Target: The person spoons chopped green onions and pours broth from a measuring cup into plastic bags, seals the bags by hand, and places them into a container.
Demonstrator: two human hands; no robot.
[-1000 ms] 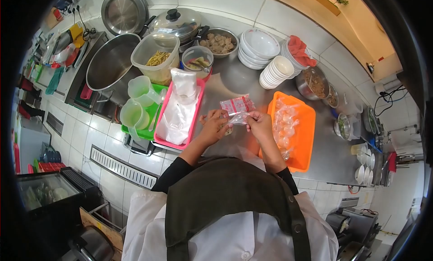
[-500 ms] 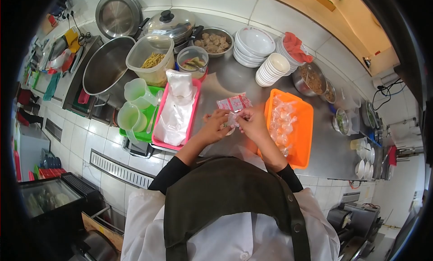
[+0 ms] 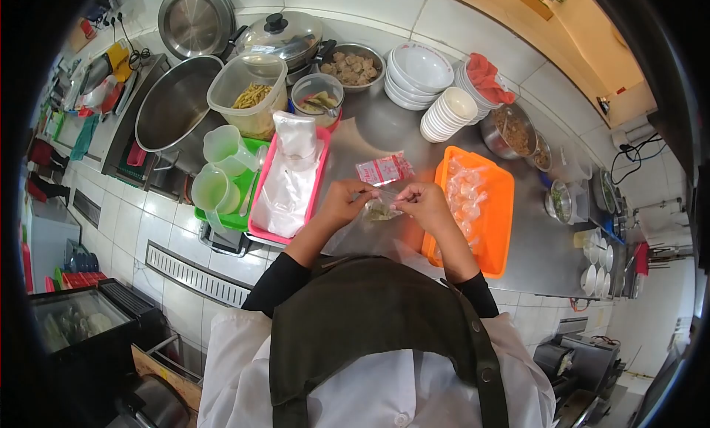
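Note:
A small clear plastic bag [image 3: 381, 209] with greenish contents hangs between my two hands, low over the steel counter. My left hand [image 3: 347, 203] pinches its upper left edge, and my right hand [image 3: 424, 204] pinches the upper right edge. Just beyond the bag lies a red and white printed packet [image 3: 384, 168]. Close to my right hand stands an orange basin [image 3: 497, 206] with several knotted clear bags [image 3: 466, 195] in it. On the left, a pink tray [image 3: 260, 213] holds flat clear plastic bags [image 3: 287, 199].
A green tray [image 3: 235, 219] carries two plastic jugs [image 3: 214, 189]. Behind stand a tub of yellowish strips [image 3: 248, 102], a lidded pan [image 3: 279, 39], a bowl of meat pieces [image 3: 351, 67], stacked white bowls [image 3: 420, 69] and small cups [image 3: 448, 116].
My hands have moved apart, stretching the bag's top between them. The bag now hangs open to view with its greenish contents showing at the bottom.

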